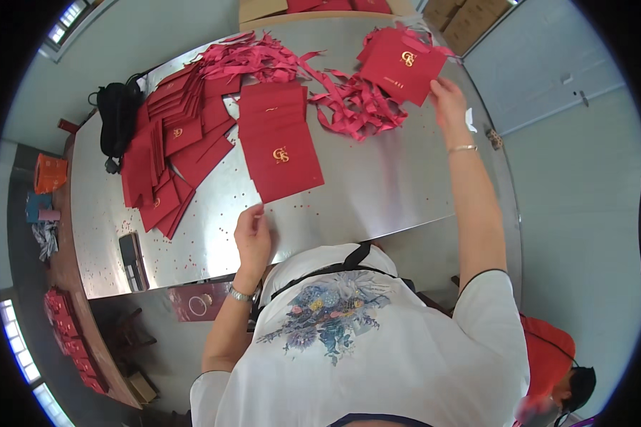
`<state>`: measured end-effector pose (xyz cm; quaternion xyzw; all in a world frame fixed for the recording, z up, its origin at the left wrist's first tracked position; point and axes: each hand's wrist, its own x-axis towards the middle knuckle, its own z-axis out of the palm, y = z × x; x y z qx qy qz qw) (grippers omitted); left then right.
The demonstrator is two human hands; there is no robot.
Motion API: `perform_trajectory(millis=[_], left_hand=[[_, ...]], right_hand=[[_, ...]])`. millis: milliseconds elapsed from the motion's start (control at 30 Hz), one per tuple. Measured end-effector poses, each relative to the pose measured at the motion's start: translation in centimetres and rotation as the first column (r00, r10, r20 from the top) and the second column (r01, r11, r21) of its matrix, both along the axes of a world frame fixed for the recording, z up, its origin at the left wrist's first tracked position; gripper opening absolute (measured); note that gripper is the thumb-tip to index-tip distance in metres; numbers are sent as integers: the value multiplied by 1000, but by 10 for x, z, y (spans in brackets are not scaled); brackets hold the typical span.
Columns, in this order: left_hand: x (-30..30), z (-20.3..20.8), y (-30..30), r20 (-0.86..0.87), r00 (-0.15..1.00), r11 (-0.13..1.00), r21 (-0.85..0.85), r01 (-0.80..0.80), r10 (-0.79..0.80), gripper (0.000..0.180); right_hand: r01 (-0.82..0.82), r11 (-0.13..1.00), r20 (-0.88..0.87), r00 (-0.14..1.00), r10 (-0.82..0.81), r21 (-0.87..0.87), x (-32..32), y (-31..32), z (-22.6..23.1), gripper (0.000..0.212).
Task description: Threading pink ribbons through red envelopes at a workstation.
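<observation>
A row of overlapping flat red paper bags (280, 154) with a gold emblem lies in the middle of the metal table. At its nearest corner my left hand (252, 238) is closed, its fingertips pinching the edge of the front bag. Farther off to the right, my right hand (447, 103) has its fingers closed on the lower right corner of a red paper bag (404, 62) with pink ribbon handles. That bag rests on top of a small pile of similar ones. A heap of pink-red ribbons (357, 107) lies just left of it.
Many red bags (181, 135) lie fanned out at the left, beside a larger ribbon heap (253, 57). A black pouch (117, 117) and a dark phone-like case (132, 262) are near the left edge. A person in red (545, 356) is behind at lower right.
</observation>
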<state>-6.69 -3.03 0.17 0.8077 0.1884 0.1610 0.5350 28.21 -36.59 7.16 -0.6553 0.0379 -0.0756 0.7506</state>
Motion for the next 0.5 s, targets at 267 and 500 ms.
perform_trajectory(millis=[267, 500], left_hand=[[91, 14, 18, 76, 988, 767, 640, 58, -138, 38], [139, 16, 17, -135, 983, 458, 871, 179, -127, 50]], right_hand=[[50, 561, 285, 896, 340, -827, -50, 74, -74, 26], [33, 76, 70, 834, 548, -997, -90, 133, -84, 8]])
